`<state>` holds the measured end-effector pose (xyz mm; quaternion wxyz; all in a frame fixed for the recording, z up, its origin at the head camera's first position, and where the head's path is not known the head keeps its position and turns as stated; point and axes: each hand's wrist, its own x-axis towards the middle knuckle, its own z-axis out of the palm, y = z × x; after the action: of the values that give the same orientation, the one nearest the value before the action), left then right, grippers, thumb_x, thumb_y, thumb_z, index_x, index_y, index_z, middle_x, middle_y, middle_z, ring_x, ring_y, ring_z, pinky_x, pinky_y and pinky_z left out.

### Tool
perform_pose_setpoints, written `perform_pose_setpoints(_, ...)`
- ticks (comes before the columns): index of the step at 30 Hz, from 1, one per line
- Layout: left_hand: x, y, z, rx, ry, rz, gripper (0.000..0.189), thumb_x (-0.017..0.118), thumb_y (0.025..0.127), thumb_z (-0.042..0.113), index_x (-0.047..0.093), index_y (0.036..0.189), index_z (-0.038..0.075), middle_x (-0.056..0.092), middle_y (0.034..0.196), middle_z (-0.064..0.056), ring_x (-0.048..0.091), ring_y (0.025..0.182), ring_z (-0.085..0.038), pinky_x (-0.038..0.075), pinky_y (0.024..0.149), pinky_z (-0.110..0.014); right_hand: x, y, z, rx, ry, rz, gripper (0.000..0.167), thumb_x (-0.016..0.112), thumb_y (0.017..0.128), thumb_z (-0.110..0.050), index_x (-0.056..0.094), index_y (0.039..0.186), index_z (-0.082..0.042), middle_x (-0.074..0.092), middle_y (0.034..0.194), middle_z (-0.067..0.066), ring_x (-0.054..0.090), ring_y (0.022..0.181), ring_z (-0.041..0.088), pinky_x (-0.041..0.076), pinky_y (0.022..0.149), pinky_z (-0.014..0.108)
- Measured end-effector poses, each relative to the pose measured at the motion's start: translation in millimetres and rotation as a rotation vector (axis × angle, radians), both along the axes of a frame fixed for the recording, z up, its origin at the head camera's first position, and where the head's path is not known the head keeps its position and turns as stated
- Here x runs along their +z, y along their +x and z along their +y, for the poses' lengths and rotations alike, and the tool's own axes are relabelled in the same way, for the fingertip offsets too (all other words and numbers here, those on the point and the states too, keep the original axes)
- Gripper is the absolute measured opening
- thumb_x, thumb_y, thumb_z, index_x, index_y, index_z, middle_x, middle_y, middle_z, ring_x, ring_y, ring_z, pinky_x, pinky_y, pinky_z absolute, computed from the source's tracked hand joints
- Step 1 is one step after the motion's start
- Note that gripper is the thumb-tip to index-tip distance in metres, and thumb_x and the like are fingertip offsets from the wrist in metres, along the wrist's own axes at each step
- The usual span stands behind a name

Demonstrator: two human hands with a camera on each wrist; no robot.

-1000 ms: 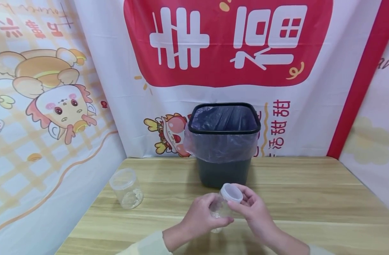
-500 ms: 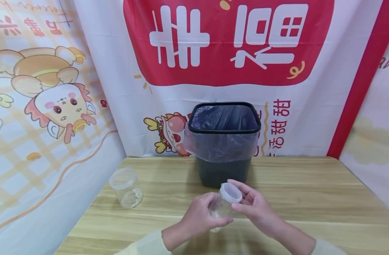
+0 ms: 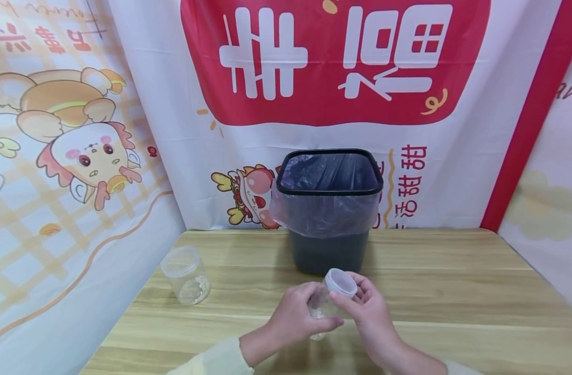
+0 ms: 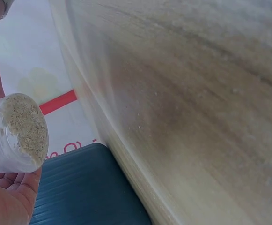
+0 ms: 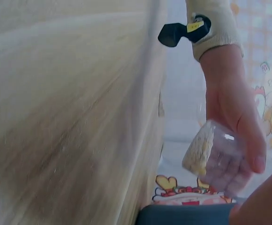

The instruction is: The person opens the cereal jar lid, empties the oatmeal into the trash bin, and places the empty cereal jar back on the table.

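Over the table's near middle, my left hand (image 3: 290, 315) grips a clear plastic jar (image 3: 320, 307) by its side. The jar leans, its top toward the right. A translucent whitish lid (image 3: 342, 283) covers its mouth, and my right hand (image 3: 373, 315) holds the rim between thumb and fingers. Pale, flaky bits (image 4: 25, 129) lie against the jar's bottom in the left wrist view. The right wrist view shows the left hand (image 5: 236, 108) wrapped round the jar, while the lid is out of that picture.
A second clear lidded jar (image 3: 186, 276) with a few pale bits stands at the table's left. Behind the hands is a dark bin (image 3: 330, 252) lined with a thin purplish bag (image 3: 330, 216). Printed cloths (image 3: 454, 177) hang round the wooden table (image 3: 435, 281).
My right hand's fingers loosened from the lid half a second ago and are now closed round it again, the hand turned. The left hand and jar stay nearly in place.
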<state>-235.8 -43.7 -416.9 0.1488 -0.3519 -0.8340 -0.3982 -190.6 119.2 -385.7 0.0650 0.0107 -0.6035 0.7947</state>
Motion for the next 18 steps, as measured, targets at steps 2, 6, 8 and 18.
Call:
perform_pose_setpoints(2, 0.2, 0.3, 0.2, -0.004, 0.006, 0.005, 0.047, 0.082, 0.074, 0.048, 0.066, 0.097, 0.01, 0.063, 0.084, 0.006, 0.055, 0.073, -0.004, 0.046, 0.063, -0.016, -1.3, -2.1, 2.9, 0.027, -0.002, 0.006, 0.051, 0.069, 0.081, 0.006, 0.045, 0.126, 0.009, 0.062, 0.11, 0.009, 0.062, 0.1, 0.014, 0.05, 0.084, 0.024)
perform_pose_setpoints(6, 1.5, 0.9, 0.1, -0.012, 0.025, 0.0, 0.043, 0.082, 0.073, 0.044, 0.066, 0.095, 0.011, 0.062, 0.081, 0.005, 0.054, 0.071, -0.005, 0.046, 0.062, -0.016, -4.0, -10.4, 15.7, 0.164, 0.01, 0.061, 0.053, 0.068, 0.082, 0.007, 0.044, 0.129, 0.012, 0.064, 0.111, 0.008, 0.062, 0.101, 0.015, 0.051, 0.086, 0.026)
perform_pose_setpoints(8, 2.1, 1.0, -0.2, -0.017, 0.034, -0.012, 0.041, 0.083, 0.073, 0.043, 0.065, 0.094, 0.012, 0.062, 0.08, 0.004, 0.055, 0.071, -0.005, 0.046, 0.062, -0.016, -5.1, -16.1, 24.4, 0.279, 0.024, 0.113, 0.053, 0.066, 0.084, 0.006, 0.043, 0.131, 0.013, 0.064, 0.112, 0.006, 0.062, 0.103, 0.015, 0.051, 0.087, 0.026)
perform_pose_setpoints(18, 0.8, 1.9, -3.3, -0.049, 0.033, -0.064, 0.043, 0.084, 0.073, 0.038, 0.065, 0.094, 0.006, 0.063, 0.081, -0.001, 0.055, 0.072, -0.006, 0.048, 0.064, -0.019, -9.8, -34.0, 49.7, 0.718, -0.015, 0.271, 0.054, 0.058, 0.093, 0.004, 0.037, 0.143, 0.008, 0.06, 0.128, 0.007, 0.055, 0.118, 0.015, 0.044, 0.099, 0.03)
